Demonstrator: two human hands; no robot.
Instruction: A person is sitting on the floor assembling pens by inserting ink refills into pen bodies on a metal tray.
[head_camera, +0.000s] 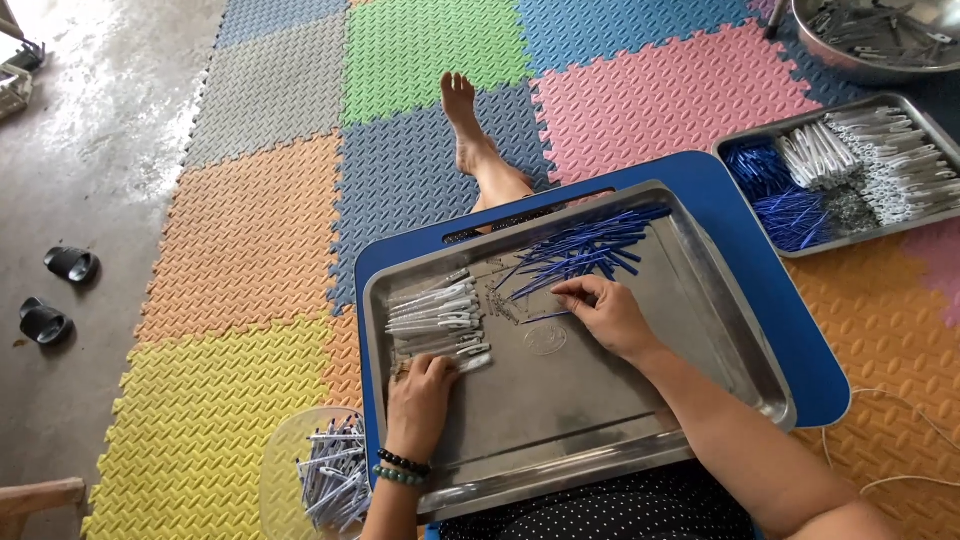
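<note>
I see my right hand (607, 315) resting low on the steel tray (720, 300), and its grip is closed to a pinch on one thin blue refill (545, 317) that lies just left of the fingertips, pointing away from them. The blue refills (585, 248) form a loose fan just beyond this grip, some crossing over each other. My left hand (420, 392) is curled with the fingers bent down on the near end of the white pen barrels (437, 312); I cannot tell if its grip really closes on one barrel or only presses on it. I judge that the refill is very light, thin and a little flexible, and smooth on the metal, so it is better to pinch it near one end with the fingertips only. The barrels look stiff, light and easy to roll. Between the two grips lie some very small metal parts (498, 303), which could be pushed away easily. Below the left grip, off the tray, is a clear bowl (285, 470) with finished pens. Far right of the right grip stand a second tray (930, 120) with more parts and a round metal basin (850, 65). The tray sits on a blue board (800, 330) over my lap, above the coloured foam mats (260, 250)
</note>
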